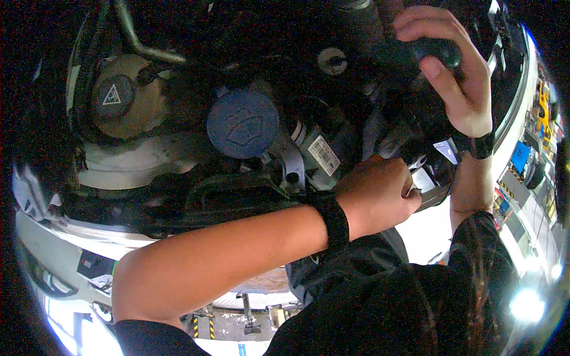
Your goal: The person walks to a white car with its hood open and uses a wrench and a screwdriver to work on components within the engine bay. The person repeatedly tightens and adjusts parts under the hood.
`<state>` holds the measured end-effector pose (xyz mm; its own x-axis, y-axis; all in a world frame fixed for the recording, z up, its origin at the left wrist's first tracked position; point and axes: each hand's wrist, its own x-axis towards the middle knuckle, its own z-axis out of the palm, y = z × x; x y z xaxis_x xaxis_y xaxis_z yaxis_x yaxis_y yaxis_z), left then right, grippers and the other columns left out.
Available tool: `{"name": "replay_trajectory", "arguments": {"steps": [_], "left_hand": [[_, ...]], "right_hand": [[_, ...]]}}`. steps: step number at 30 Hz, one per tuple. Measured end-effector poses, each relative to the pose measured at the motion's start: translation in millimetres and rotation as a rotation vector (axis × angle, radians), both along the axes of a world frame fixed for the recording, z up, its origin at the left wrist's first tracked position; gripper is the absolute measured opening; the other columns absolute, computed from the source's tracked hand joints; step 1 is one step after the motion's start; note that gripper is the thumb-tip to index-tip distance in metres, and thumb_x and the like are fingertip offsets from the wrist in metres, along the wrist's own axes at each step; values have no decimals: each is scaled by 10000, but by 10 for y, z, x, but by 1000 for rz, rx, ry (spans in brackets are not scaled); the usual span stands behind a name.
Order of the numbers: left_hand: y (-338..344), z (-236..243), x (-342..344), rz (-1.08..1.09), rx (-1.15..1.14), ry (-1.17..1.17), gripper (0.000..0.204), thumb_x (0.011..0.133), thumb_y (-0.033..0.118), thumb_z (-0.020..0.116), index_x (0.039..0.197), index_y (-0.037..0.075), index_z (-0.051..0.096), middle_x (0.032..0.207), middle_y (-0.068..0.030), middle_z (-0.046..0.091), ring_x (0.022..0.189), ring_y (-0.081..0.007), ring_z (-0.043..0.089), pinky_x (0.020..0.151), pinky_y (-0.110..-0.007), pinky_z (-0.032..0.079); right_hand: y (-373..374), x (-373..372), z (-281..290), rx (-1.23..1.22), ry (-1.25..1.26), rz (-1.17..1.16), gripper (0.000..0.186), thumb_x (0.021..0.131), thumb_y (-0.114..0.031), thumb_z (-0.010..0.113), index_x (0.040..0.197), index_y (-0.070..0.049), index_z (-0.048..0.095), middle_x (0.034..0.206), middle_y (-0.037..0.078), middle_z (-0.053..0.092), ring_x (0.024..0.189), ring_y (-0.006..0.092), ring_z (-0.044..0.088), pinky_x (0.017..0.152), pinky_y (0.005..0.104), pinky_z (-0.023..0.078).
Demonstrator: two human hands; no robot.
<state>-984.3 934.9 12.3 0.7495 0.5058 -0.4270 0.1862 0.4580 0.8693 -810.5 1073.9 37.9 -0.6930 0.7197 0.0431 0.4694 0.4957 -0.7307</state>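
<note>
My left hand (380, 193) reaches across an open engine bay at its front edge. Its fingers are curled closed; whatever lies inside them is hidden. Close by are a metal bracket (291, 169) and a part with a white label (323, 155). Farther up on the right, my right hand (466, 77) wraps its fingers and thumb round a dark, rounded, handle-like piece (442, 53). Its far end fades into the dark, so its kind is unclear. A blue washer-fluid cap (243, 123) sits to the left of both hands.
At the left is a coolant reservoir with a dark cap (114, 96). A black hose (139, 44) bends above it. The car's pale front edge (89, 232) curves below. Behind it, another vehicle (53, 279) stands at left, and workshop equipment (525, 163) lines the right.
</note>
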Motion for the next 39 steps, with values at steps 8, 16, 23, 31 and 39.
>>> {"name": "replay_trajectory", "arguments": {"steps": [8,16,23,31,39], "left_hand": [[-26,-7,5,8,14,3,382,872,291,639,642,-14,621,643,-253,605,601,-438,634,584,-510,463],[-46,-44,12,32,98,-19,362,869,280,651,646,-6,644,645,-241,621,637,-439,658,602,-518,499],[-36,-26,8,49,82,-10,348,855,260,674,659,-28,659,661,-254,637,655,-439,673,628,-514,522],[-62,-48,13,-5,93,0,376,856,299,674,654,-17,648,648,-234,638,613,-426,656,604,-501,505],[-76,-45,12,-30,83,15,388,867,295,667,648,-23,635,642,-244,619,596,-423,637,577,-510,466]], "right_hand": [[-83,-204,41,214,-71,-99,426,957,-340,695,1143,37,632,1063,179,628,952,277,648,861,407,514],[-225,-160,232,140,-357,-308,348,913,-219,717,1186,-8,669,1122,137,693,1038,243,674,944,340,501],[-270,-187,236,151,-345,-267,337,874,-198,766,1164,-45,688,1028,107,717,925,240,713,858,296,532],[-323,-185,168,252,-332,-278,427,857,-272,751,1155,13,637,986,150,624,840,243,634,774,364,509],[-188,-337,297,46,-180,-287,554,833,-382,797,1162,13,590,843,113,538,647,241,520,642,398,447]]}}
